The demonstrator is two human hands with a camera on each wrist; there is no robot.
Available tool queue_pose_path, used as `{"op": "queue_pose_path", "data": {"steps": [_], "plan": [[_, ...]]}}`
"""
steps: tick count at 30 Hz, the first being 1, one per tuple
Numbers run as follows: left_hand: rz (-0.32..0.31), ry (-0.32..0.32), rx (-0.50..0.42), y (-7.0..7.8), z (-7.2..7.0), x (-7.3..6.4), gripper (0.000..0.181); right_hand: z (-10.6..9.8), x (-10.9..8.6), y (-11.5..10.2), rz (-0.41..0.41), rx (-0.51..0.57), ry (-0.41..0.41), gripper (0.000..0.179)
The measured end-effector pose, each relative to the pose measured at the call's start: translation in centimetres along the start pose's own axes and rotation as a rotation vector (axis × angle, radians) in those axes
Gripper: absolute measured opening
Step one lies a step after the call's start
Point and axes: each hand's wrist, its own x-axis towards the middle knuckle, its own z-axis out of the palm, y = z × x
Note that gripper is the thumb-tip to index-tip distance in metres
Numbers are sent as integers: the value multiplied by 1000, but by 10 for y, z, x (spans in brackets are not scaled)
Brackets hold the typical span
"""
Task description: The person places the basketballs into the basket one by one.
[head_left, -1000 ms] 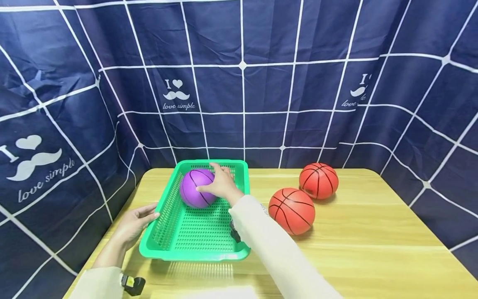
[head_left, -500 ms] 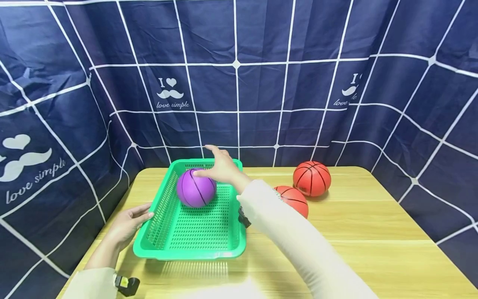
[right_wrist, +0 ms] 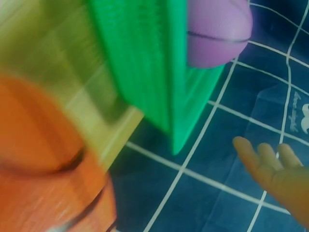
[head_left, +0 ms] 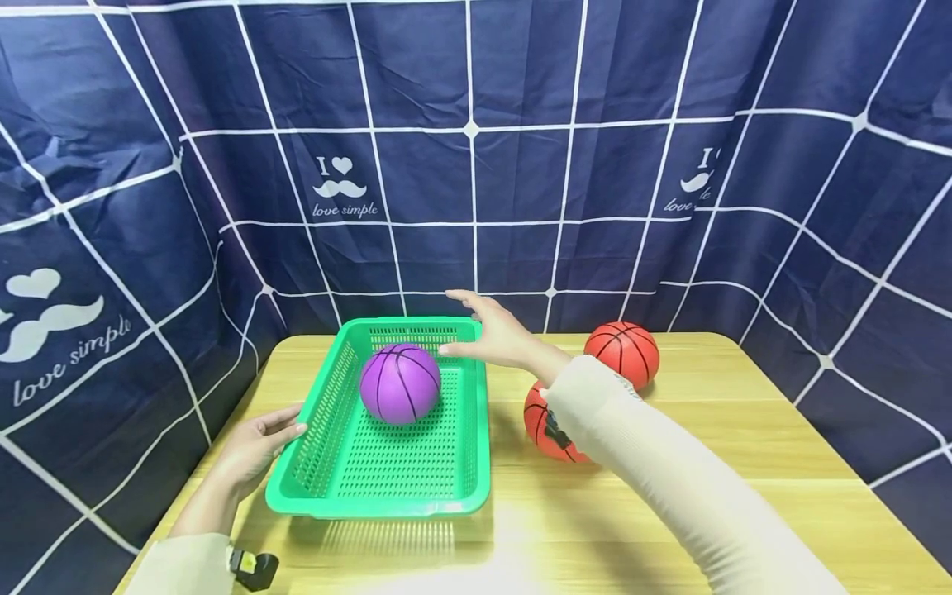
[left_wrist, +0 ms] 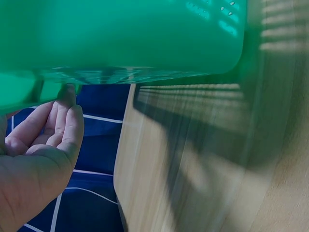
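A green perforated plastic basket (head_left: 461,502) stands at the left of the table, with a purple basketball (head_left: 400,383) inside toward its back. My left hand (head_left: 256,450) holds the basket's left rim, thumb near the top edge and fingers outside. The left wrist view shows those fingers (left_wrist: 63,118) reaching up beneath the green rim. Over the basket's right back rim hovers my right hand (head_left: 498,333), its fingers spread and nothing in them. It is apart from the purple ball in the right wrist view.
Two orange-red basketballs sit right of the basket. The nearer basketball (head_left: 543,421) is partly covered by my right sleeve (head_left: 654,454); the other basketball (head_left: 623,354) lies farther back. A dark blue grid-patterned curtain (head_left: 521,182) encloses the wooden table (head_left: 744,413).
My right hand has let go of the purple ball and moved up and right. The ball has shifted slightly toward me inside the basket. The left hand stays at the rim.
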Motion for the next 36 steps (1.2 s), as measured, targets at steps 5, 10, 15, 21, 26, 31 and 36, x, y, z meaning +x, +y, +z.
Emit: {"op": "queue_pose_path", "data": {"steps": [5, 10, 15, 21, 26, 31, 36], "plan": [[-4, -12, -8, 1, 0, 0, 62, -11, -17, 14, -18, -7, 12, 82], [-8, -16, -25, 0, 0, -1, 62, -23, -35, 29, -30, -14, 17, 80], [-8, -16, -35, 1, 1, -1, 61, -34, -53, 47, -24, -22, 10, 80], [-21, -19, -36, 1, 1, -2, 62, -45, -76, 69, 27, -2, 11, 80], [-27, -19, -36, 2, 1, -3, 61, -49, -95, 87, 24, 13, 20, 82], [-22, -19, -33, 2, 1, -3, 61, -50, -112, 105, 8, 12, 43, 86], [-17, -20, -37, 1, 1, -2, 61, -47, -128, 121, 17, 11, 57, 90]]}}
